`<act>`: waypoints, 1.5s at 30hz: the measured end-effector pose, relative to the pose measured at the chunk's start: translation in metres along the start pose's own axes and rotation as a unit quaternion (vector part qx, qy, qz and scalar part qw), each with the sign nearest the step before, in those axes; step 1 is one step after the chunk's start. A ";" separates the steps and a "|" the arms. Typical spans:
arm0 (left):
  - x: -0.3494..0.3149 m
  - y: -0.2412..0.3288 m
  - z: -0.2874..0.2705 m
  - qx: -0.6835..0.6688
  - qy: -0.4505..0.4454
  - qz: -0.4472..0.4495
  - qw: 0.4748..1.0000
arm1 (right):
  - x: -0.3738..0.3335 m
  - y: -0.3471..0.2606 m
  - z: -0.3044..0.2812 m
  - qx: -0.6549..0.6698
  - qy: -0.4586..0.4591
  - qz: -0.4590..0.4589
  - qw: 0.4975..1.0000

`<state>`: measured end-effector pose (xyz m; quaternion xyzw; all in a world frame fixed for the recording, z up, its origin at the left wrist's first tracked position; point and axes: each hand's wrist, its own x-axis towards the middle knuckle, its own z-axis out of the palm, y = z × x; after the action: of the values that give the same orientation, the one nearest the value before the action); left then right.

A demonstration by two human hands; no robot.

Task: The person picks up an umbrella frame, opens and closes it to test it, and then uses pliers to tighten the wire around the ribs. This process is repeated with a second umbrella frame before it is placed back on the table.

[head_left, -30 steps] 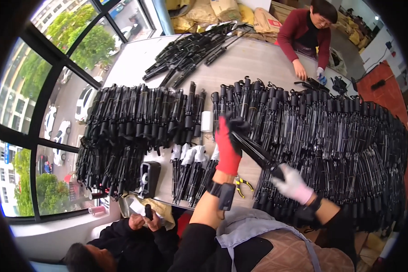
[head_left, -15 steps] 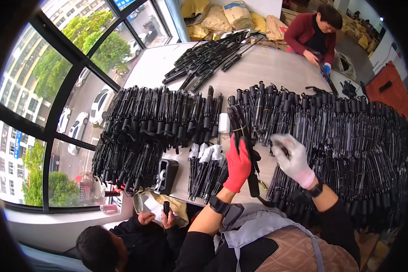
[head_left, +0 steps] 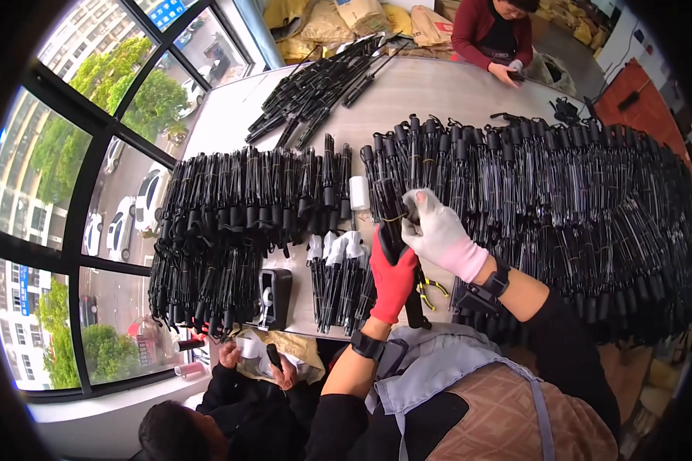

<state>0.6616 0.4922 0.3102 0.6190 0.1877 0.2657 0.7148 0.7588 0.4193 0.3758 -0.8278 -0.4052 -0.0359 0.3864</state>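
Observation:
A black folding umbrella frame (head_left: 390,201), tied round with a thin tan band, is held upright over the table's near middle. My left hand (head_left: 393,275), in a red glove, is closed around its lower part. Against the frame's right side, close to the band, my right hand (head_left: 443,237) in a white glove has its fingers curled and pinched; the fingertips are partly hidden. A dark handle end hangs below my left hand. Just right of it lie pliers with yellow-and-black grips (head_left: 434,290).
Rows of black umbrella frames (head_left: 561,184) cover the right; more rows (head_left: 238,184) stand left. White-topped frames (head_left: 338,269), a black tape dispenser (head_left: 275,300) and a white block (head_left: 359,193) lie between. Loose frames (head_left: 315,92) are heaped behind. Co-workers sit lower left and stand far right.
My right hand has moved left from the open space beside the frame to the frame at its band. The view has shifted slightly. The far co-worker's hands have moved.

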 end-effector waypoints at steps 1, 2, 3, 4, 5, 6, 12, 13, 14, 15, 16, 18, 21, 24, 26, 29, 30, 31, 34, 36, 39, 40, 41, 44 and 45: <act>-0.002 -0.004 -0.002 0.000 -0.003 -0.002 1.000 | -0.003 0.001 -0.001 -0.001 0.001 0.004 1.000; -0.003 -0.007 -0.004 0.025 -0.005 0.011 1.000 | -0.006 0.002 -0.003 -0.018 0.011 -0.046 0.999; -0.004 -0.009 -0.005 0.050 -0.005 0.024 0.998 | -0.007 0.002 -0.006 -0.035 0.019 -0.096 0.995; -0.005 -0.010 -0.006 0.075 -0.007 0.038 0.996 | -0.008 0.002 -0.007 -0.052 0.028 -0.145 0.988; -0.005 -0.013 -0.008 0.075 -0.011 0.036 0.996 | -0.009 0.003 -0.007 -0.053 0.029 -0.141 0.988; -0.006 -0.018 -0.009 0.078 -0.006 0.035 0.996 | -0.009 0.005 -0.005 -0.077 0.031 -0.156 0.984; -0.011 -0.015 -0.037 0.344 -0.056 0.044 0.936 | -0.045 0.005 -0.017 0.214 -0.099 0.055 0.970; -0.009 -0.012 -0.042 0.343 -0.064 0.046 0.936 | -0.056 0.007 -0.019 0.211 -0.094 0.059 0.971; -0.007 -0.009 -0.048 0.427 -0.116 0.038 0.896 | -0.070 0.012 -0.020 0.239 -0.133 0.145 0.951; -0.007 -0.004 -0.055 0.505 -0.165 0.032 0.847 | -0.082 0.014 -0.020 0.263 -0.172 0.228 0.922; -0.007 -0.003 -0.057 0.579 -0.211 0.027 0.787 | -0.092 0.018 -0.020 0.261 -0.167 0.231 0.922; -0.011 -0.010 -0.059 0.586 -0.256 0.030 0.768 | -0.112 0.025 -0.018 0.355 -0.254 0.355 0.827; -0.014 -0.023 -0.071 0.601 -0.340 0.028 0.723 | -0.125 0.025 -0.030 0.574 -0.234 0.464 0.633; -0.016 -0.029 -0.085 0.263 -0.399 -0.025 0.878 | -0.134 0.013 -0.075 0.796 -0.152 0.349 0.470; -0.008 -0.012 -0.072 0.154 -0.379 -0.136 0.902 | -0.130 0.019 -0.106 0.849 -0.118 0.224 0.465; 0.010 0.013 -0.046 -0.060 -0.290 -0.347 0.890 | -0.143 0.035 -0.087 0.829 -0.075 0.209 0.513; 0.018 0.016 -0.034 -0.184 -0.324 -0.290 0.881 | -0.143 0.037 -0.067 0.753 -0.065 0.317 0.573; 0.024 0.022 -0.024 -0.304 -0.353 -0.225 0.856 | -0.143 0.035 -0.055 0.661 -0.053 0.417 0.622; 0.038 0.062 0.012 -0.431 -0.354 -0.178 0.811 | -0.129 -0.015 -0.041 0.763 -0.219 0.369 0.483; 0.036 0.074 0.016 -0.488 -0.358 -0.147 0.783 | -0.107 -0.023 -0.056 0.629 -0.209 0.314 0.680; 0.031 0.069 0.007 -0.445 -0.112 -0.167 0.873 | -0.083 -0.018 -0.070 0.261 -0.141 0.145 0.944; 0.029 0.082 0.018 -0.447 -0.114 -0.163 0.872 | -0.083 -0.017 -0.073 0.290 -0.138 0.152 0.935; 0.028 0.093 0.033 -0.411 -0.104 -0.155 0.892 | -0.084 -0.014 -0.075 0.319 -0.136 0.159 0.925; 0.036 0.112 0.052 -0.334 -0.062 -0.115 0.933 | -0.074 -0.009 -0.071 0.414 -0.150 0.161 0.883; 0.046 0.109 0.040 -0.344 -0.112 -0.095 0.928 | -0.065 -0.013 -0.065 0.448 -0.165 0.154 0.865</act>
<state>0.7055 0.4989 0.4273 0.3404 0.0618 0.1738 0.9220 0.7225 0.3385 0.4049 -0.6113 -0.3032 0.3459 0.6440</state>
